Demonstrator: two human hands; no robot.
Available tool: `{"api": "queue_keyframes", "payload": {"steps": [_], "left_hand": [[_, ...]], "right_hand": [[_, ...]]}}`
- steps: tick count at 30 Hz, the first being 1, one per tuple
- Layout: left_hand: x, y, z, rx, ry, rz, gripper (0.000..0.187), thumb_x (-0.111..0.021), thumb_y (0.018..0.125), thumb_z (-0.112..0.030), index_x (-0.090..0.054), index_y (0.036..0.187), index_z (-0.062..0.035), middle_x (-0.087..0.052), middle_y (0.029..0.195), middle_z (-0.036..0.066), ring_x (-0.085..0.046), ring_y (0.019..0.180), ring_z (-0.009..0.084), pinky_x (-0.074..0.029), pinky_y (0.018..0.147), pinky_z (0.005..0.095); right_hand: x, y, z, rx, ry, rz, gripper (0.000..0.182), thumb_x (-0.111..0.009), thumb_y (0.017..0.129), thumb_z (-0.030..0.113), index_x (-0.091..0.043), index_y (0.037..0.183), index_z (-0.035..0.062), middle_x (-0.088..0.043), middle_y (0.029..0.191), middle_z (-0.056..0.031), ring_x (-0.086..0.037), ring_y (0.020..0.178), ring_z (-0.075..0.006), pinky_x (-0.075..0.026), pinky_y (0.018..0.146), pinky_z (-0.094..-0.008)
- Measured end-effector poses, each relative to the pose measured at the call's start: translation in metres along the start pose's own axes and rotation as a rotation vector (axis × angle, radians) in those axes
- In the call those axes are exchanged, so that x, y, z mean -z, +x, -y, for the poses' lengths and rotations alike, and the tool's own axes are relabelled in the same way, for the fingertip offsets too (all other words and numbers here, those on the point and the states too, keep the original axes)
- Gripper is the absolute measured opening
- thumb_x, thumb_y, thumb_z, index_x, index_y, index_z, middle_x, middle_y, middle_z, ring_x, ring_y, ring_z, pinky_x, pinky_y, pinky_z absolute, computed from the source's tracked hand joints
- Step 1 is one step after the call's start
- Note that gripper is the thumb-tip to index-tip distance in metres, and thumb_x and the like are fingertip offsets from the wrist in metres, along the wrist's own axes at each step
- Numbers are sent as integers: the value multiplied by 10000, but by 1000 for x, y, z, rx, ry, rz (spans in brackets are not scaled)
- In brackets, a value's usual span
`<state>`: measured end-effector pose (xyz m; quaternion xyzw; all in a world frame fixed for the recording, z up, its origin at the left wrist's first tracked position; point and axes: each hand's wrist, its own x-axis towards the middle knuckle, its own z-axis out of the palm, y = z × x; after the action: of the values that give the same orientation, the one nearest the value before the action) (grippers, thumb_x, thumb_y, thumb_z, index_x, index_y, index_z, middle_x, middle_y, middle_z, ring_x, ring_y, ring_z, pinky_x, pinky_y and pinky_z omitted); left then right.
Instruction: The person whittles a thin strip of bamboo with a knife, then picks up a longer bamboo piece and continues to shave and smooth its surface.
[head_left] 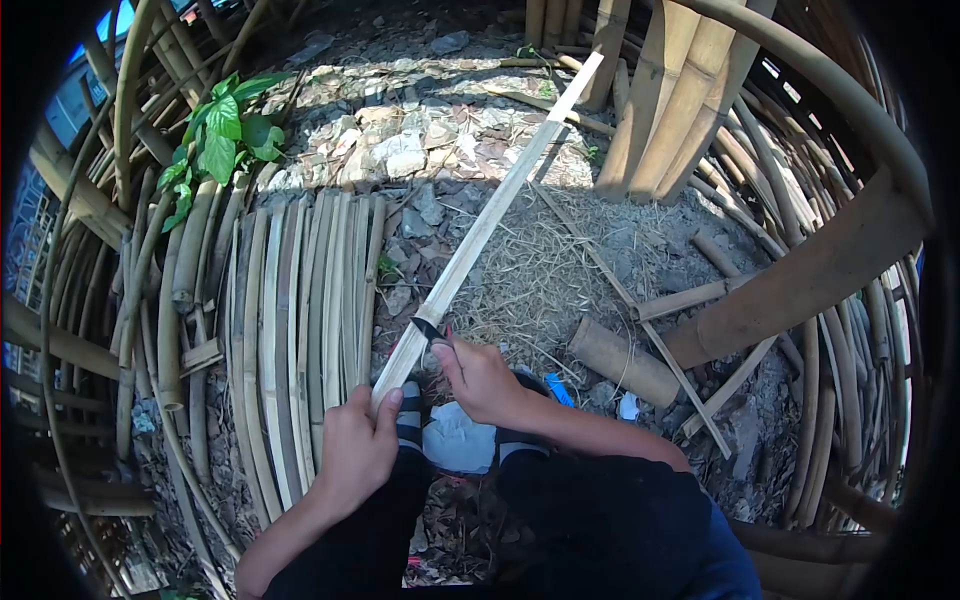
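A long, pale bamboo strip (490,218) slants from between my knees up to the upper right. My left hand (358,440) is closed round its lower end, the thumb along the top. Further up the strip, my right hand (478,380) is closed on a knife, whose dark blade (428,328) lies across the strip. The knife's handle is mostly hidden in my fingers. Left of the strip, a row of split bamboo strips (300,320) lies side by side on the ground.
Thick bamboo poles (690,100) stand at the upper right, and a large pole (810,275) slants in from the right. A cut bamboo piece (622,362) lies near my right forearm. Green leaves (222,130) grow at upper left. Shavings (530,280) cover the ground ahead.
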<state>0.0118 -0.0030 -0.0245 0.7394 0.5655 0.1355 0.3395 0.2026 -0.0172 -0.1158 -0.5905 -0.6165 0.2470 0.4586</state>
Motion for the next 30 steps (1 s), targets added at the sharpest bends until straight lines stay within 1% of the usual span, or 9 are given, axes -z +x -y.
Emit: {"api": "queue_keyframes", "payload": {"steps": [1, 5, 10, 12, 15, 19, 21, 24, 30], "left_hand": [[-1, 0, 1, -17, -5, -23, 398, -609, 977, -247, -535, 745, 68, -527, 514, 232, -568, 461, 398, -411, 471, 478], [0, 0, 1, -70, -12, -30, 373, -621, 967, -245, -548, 774, 65, -546, 539, 249, -606, 525, 434, -441, 491, 490], [-3, 3, 4, -74, -2, -45, 362, -624, 964, -249, -558, 792, 62, -562, 554, 247, -625, 558, 433, -455, 513, 500], [-3, 3, 6, -69, -41, -48, 398, -623, 976, -259, -545, 760, 66, -539, 529, 186, -530, 444, 254, -398, 466, 413], [-1, 5, 7, -51, -81, -26, 393, -626, 975, -266, -551, 767, 59, -533, 533, 153, -505, 464, 197, -386, 465, 393], [-2, 6, 8, -16, -103, -20, 389, -626, 977, -268, -550, 767, 51, -512, 530, 114, -469, 494, 143, -372, 466, 374], [1, 7, 4, -19, -63, -43, 389, -619, 981, -269, -545, 765, 47, -497, 528, 96, -451, 513, 116, -366, 467, 368], [1, 6, 4, -19, -53, -44, 395, -607, 988, -274, -546, 768, 48, -501, 531, 97, -445, 506, 117, -363, 467, 368], [-1, 4, 6, -60, -79, -40, 379, -567, 1008, -260, -558, 794, 52, -501, 535, 103, -439, 498, 123, -354, 464, 370]], "right_hand": [[6, 4, 9, -141, 204, 90, 369, -498, 1029, 270, -542, 822, -33, -553, 584, -223, -617, 575, -407, -467, 546, -507], [-3, 0, -5, 130, -90, -109, 397, -487, 1039, 254, -551, 758, -19, -540, 566, -211, -589, 542, -383, -453, 530, -468], [-5, 0, 0, 4, 185, -50, 458, -455, 1058, 301, -539, 728, -6, -487, 513, -135, -548, 444, -252, -419, 462, -355], [-4, 0, -4, -225, 439, 140, 459, -416, 1072, 361, -502, 770, 27, -460, 542, -12, -430, 425, -100, -358, 416, -288], [7, 2, 4, -416, 669, 264, 486, -402, 1071, 406, -459, 729, 65, -419, 540, 23, -374, 407, -59, -309, 397, -245], [21, -1, -8, -516, 778, 227, 452, -413, 1068, 344, -567, 826, -5, -514, 551, -84, -565, 529, -224, -452, 555, -381], [25, -2, 1, -90, 215, 4, 352, -466, 1044, 293, -569, 868, 6, -546, 623, -120, -583, 576, -294, -459, 580, -401], [28, -5, 9, 343, -27, -86, 258, -548, 993, 250, -581, 899, 13, -585, 726, -156, -597, 649, -353, -461, 601, -424], [17, -9, 13, 216, -72, -58, 231, -632, 935, 246, -602, 909, 18, -598, 749, -146, -614, 703, -337, -461, 624, -417]]}}
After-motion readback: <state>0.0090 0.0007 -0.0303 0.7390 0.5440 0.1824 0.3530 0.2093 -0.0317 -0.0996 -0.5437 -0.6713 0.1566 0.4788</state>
